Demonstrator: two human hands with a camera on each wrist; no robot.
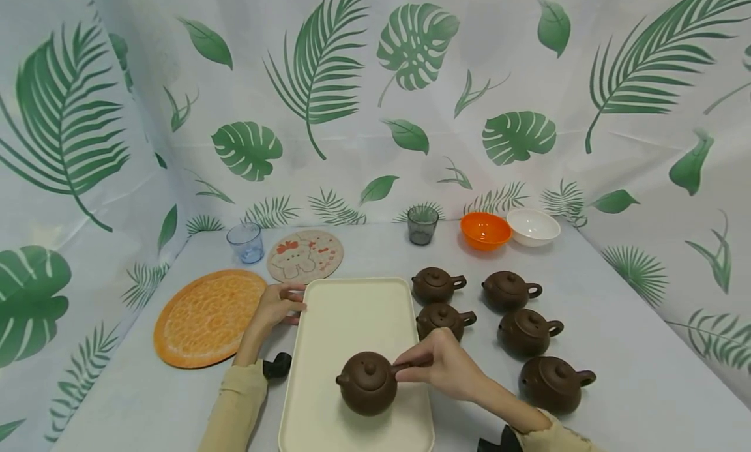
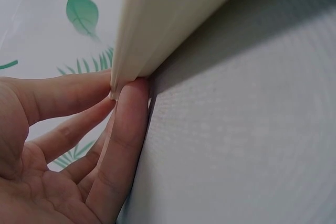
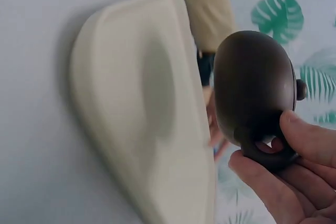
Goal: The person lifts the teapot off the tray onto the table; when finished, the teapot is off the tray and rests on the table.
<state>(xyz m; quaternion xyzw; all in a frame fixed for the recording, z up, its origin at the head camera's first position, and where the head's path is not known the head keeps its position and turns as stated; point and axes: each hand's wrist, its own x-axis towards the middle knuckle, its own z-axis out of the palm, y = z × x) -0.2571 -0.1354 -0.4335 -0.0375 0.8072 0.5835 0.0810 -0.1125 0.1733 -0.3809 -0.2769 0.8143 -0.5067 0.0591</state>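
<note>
A dark brown teapot (image 1: pixel 368 383) hangs over the near half of a cream tray (image 1: pixel 358 315), its spout toward the left. My right hand (image 1: pixel 448 367) pinches its handle between thumb and fingers. In the right wrist view the teapot (image 3: pixel 253 82) is clear of the tray (image 3: pixel 121 77), with its shadow cast on the surface below. At the tray's far left corner, my left hand (image 1: pixel 277 306) grips the edge. The left wrist view shows the thumb and fingers of that hand (image 2: pixel 63 145) pinching the tray's rim (image 2: pixel 123 61), one finger under it.
Several more brown teapots (image 1: pixel 524 332) stand right of the tray, one (image 1: pixel 442 318) close to its edge. An orange round mat (image 1: pixel 208 318) and a rabbit-print mat (image 1: pixel 305 255) lie left. Behind are a blue glass (image 1: pixel 246 243), grey glass (image 1: pixel 422 225), orange bowl (image 1: pixel 485 232) and white bowl (image 1: pixel 534 228).
</note>
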